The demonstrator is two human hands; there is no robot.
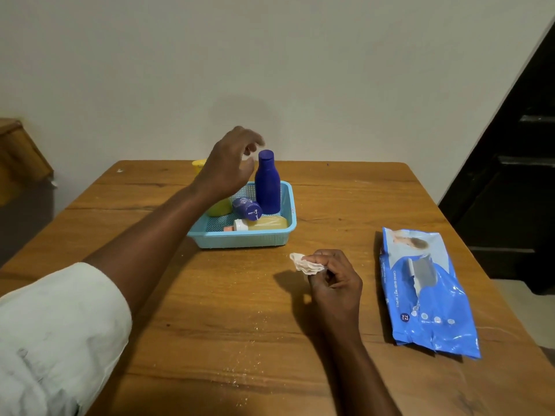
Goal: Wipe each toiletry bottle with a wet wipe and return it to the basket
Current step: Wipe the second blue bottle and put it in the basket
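The left hand (231, 163), fingers loosely spread, hovers just left of the upright blue bottle (267, 183) in the basket (240, 240); the right hand (333, 280) pinches a folded wipe (303, 262).

1. The bench (330, 187) is a brown wooden top with dark grain lines running across it; its far edge meets a pale wall.
2. A light blue mesh basket (255, 240) stands on the bench towards the far edge, about midway between the left and right edges.
3. A blue pack of baby wet wipes (432, 298) lies flat by the right edge, well apart from the basket, its flap lifted.
4. Pale specks are scattered over the wood towards the near edge.
5. A yellow container (198, 166) shows at the far edge, mostly hidden.
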